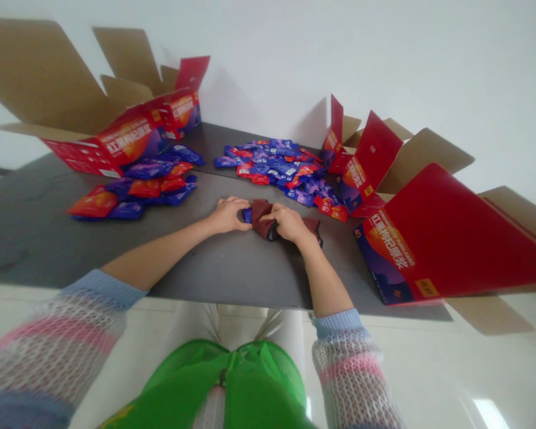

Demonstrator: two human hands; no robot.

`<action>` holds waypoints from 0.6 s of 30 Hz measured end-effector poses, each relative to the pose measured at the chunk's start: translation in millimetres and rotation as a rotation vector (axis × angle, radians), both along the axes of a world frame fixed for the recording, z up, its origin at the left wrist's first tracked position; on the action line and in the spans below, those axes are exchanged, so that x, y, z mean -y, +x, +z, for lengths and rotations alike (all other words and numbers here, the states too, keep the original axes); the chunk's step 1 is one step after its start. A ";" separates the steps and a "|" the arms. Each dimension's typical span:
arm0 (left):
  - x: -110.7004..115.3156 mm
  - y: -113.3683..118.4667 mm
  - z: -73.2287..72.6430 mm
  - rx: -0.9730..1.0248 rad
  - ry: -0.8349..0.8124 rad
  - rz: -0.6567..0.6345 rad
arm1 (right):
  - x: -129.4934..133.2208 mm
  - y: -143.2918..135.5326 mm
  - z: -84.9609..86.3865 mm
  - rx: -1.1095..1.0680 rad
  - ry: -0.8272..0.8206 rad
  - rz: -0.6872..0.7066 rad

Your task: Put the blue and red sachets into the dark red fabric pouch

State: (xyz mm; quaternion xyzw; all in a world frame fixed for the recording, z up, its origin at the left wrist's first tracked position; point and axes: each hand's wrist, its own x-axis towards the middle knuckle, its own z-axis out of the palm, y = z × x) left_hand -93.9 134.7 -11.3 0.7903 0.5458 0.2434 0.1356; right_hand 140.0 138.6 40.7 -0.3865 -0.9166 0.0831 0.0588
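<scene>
My left hand point(228, 215) is closed at the left end of a small blue packet point(248, 215) on the grey table. A brown cloth point(259, 210) lies over the packet's right part, and my right hand point(286, 223) presses on it with the fingers bent round the cloth. More of the cloth, with a black edge, spreads to the right under my right wrist. Just beyond both hands is a spread pile of blue and red packets point(277, 165). Another heap of packets point(145, 187) lies to the left of my left hand.
Open red cartons with brown flaps stand at the left point(129, 140) and right point(429, 238) of the grey table point(232, 271). Smaller open cartons point(355, 179) stand behind the right one. A white wall point(268, 71) rises behind the table.
</scene>
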 end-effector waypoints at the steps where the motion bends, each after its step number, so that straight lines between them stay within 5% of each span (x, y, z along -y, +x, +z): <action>1: 0.9 0.8 1.1 0.009 -0.005 -0.006 | 0.9 4.0 -0.1 0.008 0.020 -0.027; 11: 0.0 -2.3 -1.9 0.034 0.011 -0.044 | -12.5 41.4 -8.4 0.086 0.012 -0.510; 18: -0.8 -2.1 -5.3 0.028 0.035 -0.044 | -2.0 14.4 -12.5 0.089 0.021 -0.571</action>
